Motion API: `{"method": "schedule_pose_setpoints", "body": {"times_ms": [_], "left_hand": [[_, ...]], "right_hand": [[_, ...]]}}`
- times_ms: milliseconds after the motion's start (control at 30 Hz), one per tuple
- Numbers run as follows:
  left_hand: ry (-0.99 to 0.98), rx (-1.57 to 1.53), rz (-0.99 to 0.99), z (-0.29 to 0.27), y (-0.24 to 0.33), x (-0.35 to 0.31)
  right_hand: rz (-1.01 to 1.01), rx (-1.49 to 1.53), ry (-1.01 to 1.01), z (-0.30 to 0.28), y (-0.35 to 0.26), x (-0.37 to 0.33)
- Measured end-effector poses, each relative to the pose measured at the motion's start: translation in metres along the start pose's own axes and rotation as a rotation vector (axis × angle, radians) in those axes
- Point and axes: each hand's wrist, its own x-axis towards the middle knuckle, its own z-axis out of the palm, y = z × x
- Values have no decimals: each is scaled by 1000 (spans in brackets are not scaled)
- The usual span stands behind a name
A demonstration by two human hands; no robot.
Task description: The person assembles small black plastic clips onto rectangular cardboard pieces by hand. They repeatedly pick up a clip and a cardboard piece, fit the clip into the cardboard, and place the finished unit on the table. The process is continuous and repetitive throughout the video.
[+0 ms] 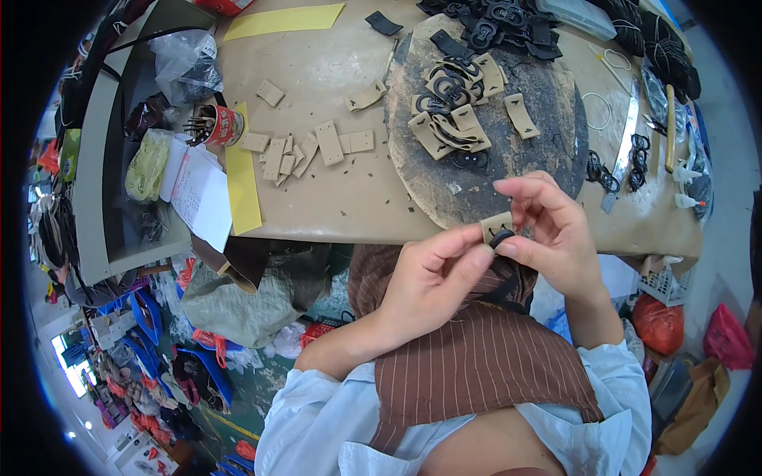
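Note:
Above my lap, at the near edge of the table, both my hands work on one small piece. My left hand (432, 274) pinches a beige tab (495, 225) with dark slots between thumb and fingers. At its lower end is a black ring (500, 237). My right hand (553, 230) holds the ring side with its thumb and curled fingers, while its forefinger is raised. Beyond my hands, a round worn wooden board (429, 186) bears a pile of beige tabs fitted with black rings (468, 127). One slotted beige tab (521, 117) lies apart to their right.
Loose beige pieces (328, 143) lie left of the board, black straps with rings (508, 24) behind it. At left are a red tin of tools (218, 125), papers (198, 190) and a yellow strip (243, 202). A steel ruler (627, 135) and a wooden-handled tool (669, 127) lie right.

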Motion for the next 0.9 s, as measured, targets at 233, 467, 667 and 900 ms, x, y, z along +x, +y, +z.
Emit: {"method": "schedule_pose_setpoints", "body": {"times_ms": [233, 467, 667, 900], "left_hand": [[17, 911, 469, -8, 6, 16], [18, 608, 210, -20, 26, 24], [219, -429, 89, -1, 11, 31], [143, 166, 187, -17, 10, 28]], "right_hand": [[-188, 21, -135, -6, 6, 3], [13, -127, -266, -11, -10, 23], [-93, 233, -83, -2, 18, 15], [86, 274, -2, 0, 4, 3]]}}
